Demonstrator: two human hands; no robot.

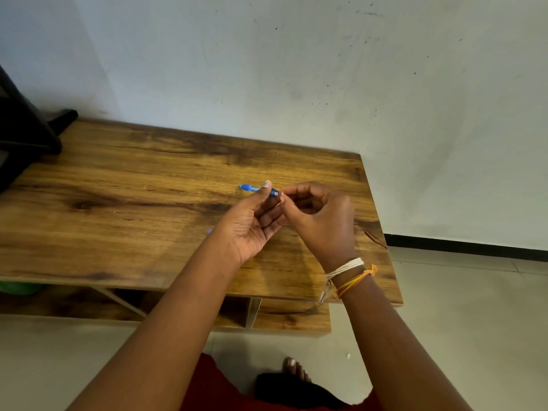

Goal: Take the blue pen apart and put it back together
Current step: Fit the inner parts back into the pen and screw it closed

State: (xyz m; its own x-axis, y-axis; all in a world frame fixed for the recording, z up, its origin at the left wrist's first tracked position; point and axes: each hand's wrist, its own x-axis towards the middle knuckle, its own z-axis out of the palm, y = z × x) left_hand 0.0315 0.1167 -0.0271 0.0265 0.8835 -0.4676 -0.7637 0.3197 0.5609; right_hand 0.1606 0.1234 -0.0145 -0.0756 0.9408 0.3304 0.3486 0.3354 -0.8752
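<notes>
My left hand (252, 223) is raised palm-up over the wooden table (118, 185), thumb and fingers pinching the blue pen (257, 188). My right hand (318, 221) curls in from the other side, fingertips closed tight at the pen's near end; what they grip I cannot tell. The pen lies nearly level, long axis running left to right, free end pointing left. Bare tabletop stretches leftward; the right edge is near.

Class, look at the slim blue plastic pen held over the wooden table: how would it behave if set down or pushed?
The slim blue plastic pen looks round and thin, so it would probably roll on the smooth wooden table. It likely stays stiff and feels light: the left hand holds it with fingertips alone.
</notes>
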